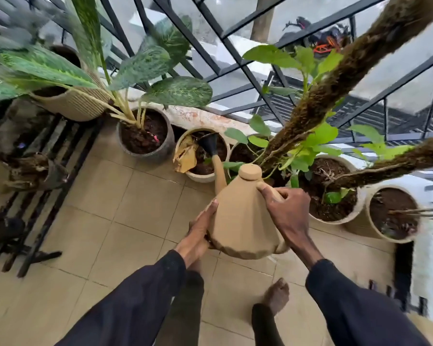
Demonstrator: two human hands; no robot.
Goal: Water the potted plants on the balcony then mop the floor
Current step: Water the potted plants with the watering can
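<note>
- Right hand (288,214): fingers curl round the handle of the tan watering can (240,221).
- Left hand (198,234): fingers lie straight against the can's near left side.
- The can's black rose (209,144) hangs over a cream pot (202,180), centre.

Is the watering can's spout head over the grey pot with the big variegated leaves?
No, the watering can has its black spout head over the cream pot holding a dried brown leaf, beside the grey pot.
</note>
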